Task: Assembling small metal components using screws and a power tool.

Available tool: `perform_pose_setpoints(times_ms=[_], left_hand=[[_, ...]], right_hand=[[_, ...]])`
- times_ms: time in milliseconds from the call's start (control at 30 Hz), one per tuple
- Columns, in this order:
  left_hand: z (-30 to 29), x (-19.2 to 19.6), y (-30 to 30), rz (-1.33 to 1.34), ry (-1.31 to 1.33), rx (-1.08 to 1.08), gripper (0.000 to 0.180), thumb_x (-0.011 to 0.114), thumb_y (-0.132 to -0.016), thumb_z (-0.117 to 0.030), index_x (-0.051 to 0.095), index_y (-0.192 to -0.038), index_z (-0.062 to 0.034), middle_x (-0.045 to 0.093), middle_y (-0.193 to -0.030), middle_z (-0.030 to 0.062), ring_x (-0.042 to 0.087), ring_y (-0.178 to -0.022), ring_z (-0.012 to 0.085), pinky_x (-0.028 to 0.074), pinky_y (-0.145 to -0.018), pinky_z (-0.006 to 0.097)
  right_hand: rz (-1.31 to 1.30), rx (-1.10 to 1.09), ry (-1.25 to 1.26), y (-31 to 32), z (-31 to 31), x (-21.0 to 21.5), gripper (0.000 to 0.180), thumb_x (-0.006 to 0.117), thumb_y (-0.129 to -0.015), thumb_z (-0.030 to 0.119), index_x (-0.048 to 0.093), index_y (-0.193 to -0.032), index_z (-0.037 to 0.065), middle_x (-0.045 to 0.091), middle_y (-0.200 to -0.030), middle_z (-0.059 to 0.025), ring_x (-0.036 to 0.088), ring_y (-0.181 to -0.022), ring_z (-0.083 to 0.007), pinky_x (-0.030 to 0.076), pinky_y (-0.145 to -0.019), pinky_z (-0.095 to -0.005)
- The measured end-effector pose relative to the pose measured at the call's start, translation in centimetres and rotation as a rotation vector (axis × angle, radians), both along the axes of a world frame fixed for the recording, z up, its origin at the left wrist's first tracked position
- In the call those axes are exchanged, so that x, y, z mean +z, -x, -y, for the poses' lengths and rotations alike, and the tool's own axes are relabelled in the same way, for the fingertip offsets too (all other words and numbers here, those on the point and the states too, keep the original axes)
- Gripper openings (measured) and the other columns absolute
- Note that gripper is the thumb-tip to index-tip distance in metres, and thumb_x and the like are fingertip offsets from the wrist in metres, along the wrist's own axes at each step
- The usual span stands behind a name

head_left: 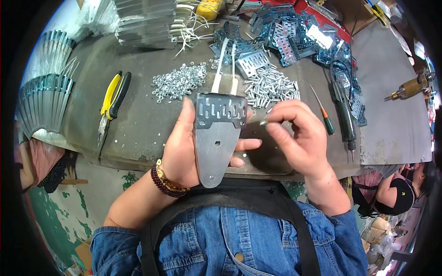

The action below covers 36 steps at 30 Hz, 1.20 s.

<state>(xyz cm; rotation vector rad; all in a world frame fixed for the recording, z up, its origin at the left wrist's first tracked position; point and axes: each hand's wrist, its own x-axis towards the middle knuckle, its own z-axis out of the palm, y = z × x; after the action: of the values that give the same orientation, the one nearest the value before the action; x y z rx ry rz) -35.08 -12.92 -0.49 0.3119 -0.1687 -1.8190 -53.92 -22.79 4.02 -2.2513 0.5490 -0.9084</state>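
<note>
Inside the gripping left hand (177, 158) lies a tapered grey plate (217, 158); the right hand (305, 138) pinches something silvery (263, 123).

the left grip (182, 152) holds a grey plate (216, 158), the right grip (301, 135) a small metal piece (263, 123).

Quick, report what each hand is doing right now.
Left hand: holding the tapered grey metal plate, thumb along its edge.
Right hand: pinching a small shiny metal piece, too small to identify.

Tapered plate (215, 158), slotted bracket (221, 110) across wide end
</note>
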Motion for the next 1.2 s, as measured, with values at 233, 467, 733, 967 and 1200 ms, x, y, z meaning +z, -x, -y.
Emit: perform_pose_setpoints(times_ms=[233, 467, 733, 967, 1200], left_hand=[[-2.1, -0.7, -1.7, 0.019, 0.06, 0.046, 0.085, 0.016, -0.088, -0.072, 0.042, -0.133, -0.0048, 0.057, -0.116, 0.0125, 0.062, -0.093, 0.0253, 0.054, -0.065, 0.039], [-4.3, -2.0, -2.7, 0.023, 0.203, 0.109, 0.079, 0.02, -0.091, -0.066, 0.035, -0.137, -0.004, 0.052, -0.124, 0.0181, 0.058, -0.103, 0.033, 0.053, -0.069, 0.041], [-6.1, -2.3, -4.0, 0.331, 0.178, 0.063, 0.081, 0.019, -0.09, -0.068, 0.036, -0.136, -0.0039, 0.053, -0.121, 0.016, 0.059, -0.098, 0.0292, 0.05, -0.068, 0.034], [-6.4, -1.4, -3.8, 0.204, 0.208, 0.079, 0.075, 0.022, -0.092, -0.063, 0.032, -0.139, -0.0059, 0.051, -0.122, 0.0157, 0.056, -0.094, 0.0252, 0.047, -0.065, 0.03], [-6.7, -0.9, -3.8, 0.227, 0.185, 0.056, 0.067, 0.021, -0.097, -0.055, 0.037, -0.135, -0.0023, 0.056, -0.113, 0.013, 0.053, -0.076, 0.0118, 0.047, -0.064, 0.024]], right_hand=[[0.096, 0.055, 0.046, -3.2, -1.6, -0.3, 0.016, 0.072, -0.071, -0.002, 0.063, -0.085, 0.001, 0.065, -0.082, -0.0095, 0.063, -0.075, -0.0216, 0.05, -0.067, -0.0297], [0.042, 0.117, 0.133, -5.4, -2.9, 0.2, 0.019, 0.071, -0.071, -0.003, 0.063, -0.087, 0.0, 0.064, -0.081, -0.0091, 0.063, -0.073, -0.0201, 0.051, -0.065, -0.0287], [-0.092, 0.073, 0.166, -7.4, -2.8, 1.3, 0.011, 0.068, -0.073, -0.002, 0.066, -0.084, 0.001, 0.064, -0.078, -0.0081, 0.062, -0.067, -0.0189, 0.049, -0.06, -0.0276], [0.0, -0.038, 0.385, -8.3, -3.5, 0.2, 0.012, 0.07, -0.07, -0.005, 0.064, -0.079, 0.0, 0.061, -0.073, -0.0076, 0.06, -0.064, -0.0192, 0.048, -0.057, -0.0281], [0.028, -0.086, 0.37, -8.2, -3.4, 0.5, 0.014, 0.069, -0.069, -0.007, 0.064, -0.08, -0.001, 0.061, -0.072, -0.0091, 0.059, -0.062, -0.0179, 0.048, -0.056, -0.0271]])
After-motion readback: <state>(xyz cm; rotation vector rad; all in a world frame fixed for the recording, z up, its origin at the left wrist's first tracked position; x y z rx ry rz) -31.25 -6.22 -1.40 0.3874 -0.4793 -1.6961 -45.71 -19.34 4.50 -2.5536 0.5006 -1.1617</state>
